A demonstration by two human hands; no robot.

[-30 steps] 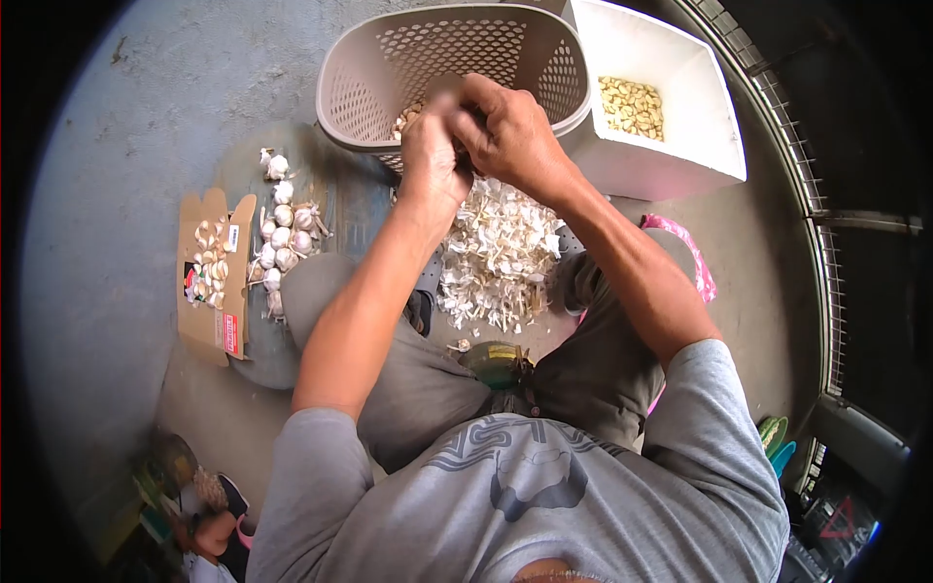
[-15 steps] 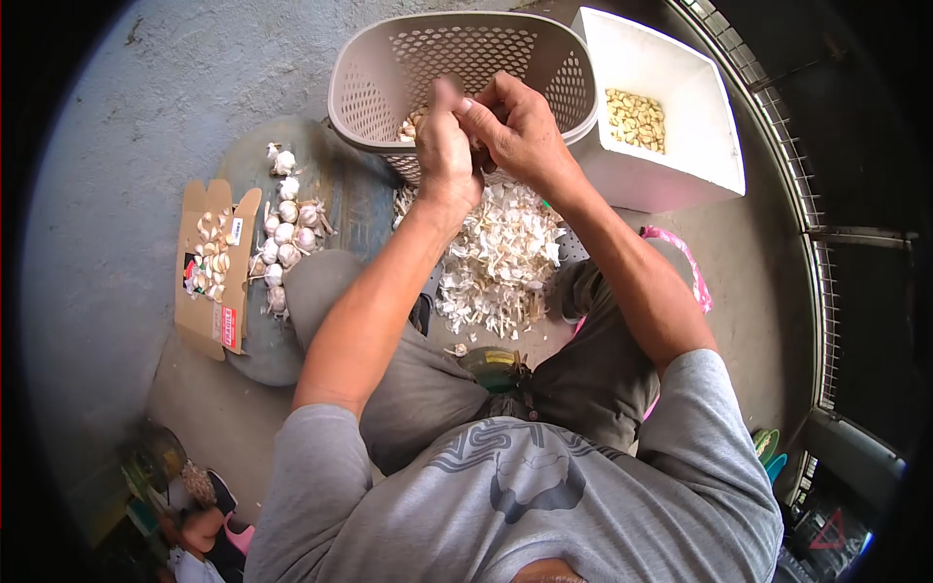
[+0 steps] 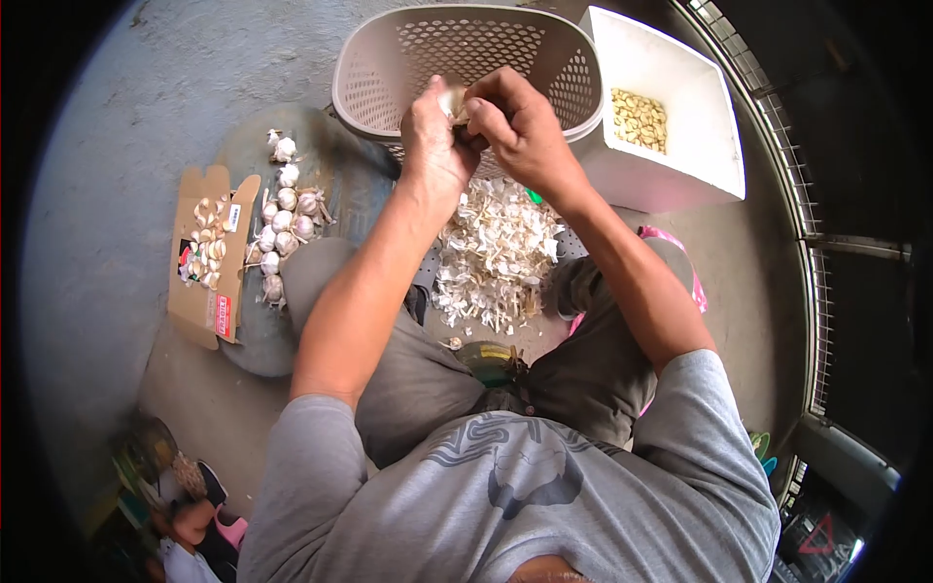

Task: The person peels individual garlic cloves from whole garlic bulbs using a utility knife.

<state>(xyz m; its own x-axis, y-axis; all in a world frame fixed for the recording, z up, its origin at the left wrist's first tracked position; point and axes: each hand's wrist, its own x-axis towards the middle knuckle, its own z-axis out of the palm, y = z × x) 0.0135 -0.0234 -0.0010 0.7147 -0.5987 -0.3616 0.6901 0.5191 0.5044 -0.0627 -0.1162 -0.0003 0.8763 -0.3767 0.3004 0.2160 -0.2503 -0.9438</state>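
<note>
My left hand [image 3: 431,141] is closed around a whitish piece of garlic [image 3: 452,101], held up over the near rim of a perforated plastic basket [image 3: 360,124]. Against the same garlic press the bent fingers and thumb of my right hand [image 3: 525,126]. A dark gap lies between the hands, and whatever may be in it is hidden. Below them a heap of papery garlic skins [image 3: 496,257] covers the floor between my feet.
Whole garlic bulbs [image 3: 284,221] lie on a round board [image 3: 267,361] at left, beside an opened cardboard box [image 3: 225,282] holding loose cloves [image 3: 207,233]. A white foam box [image 3: 695,117] with peeled cloves [image 3: 639,121] stands right. Another person [image 3: 199,520] is at lower left.
My left hand has shifted slightly left and its thumb has moved, so the whitish garlic now shows between the hands. My right hand stays close against it. The view has shifted a little.
</note>
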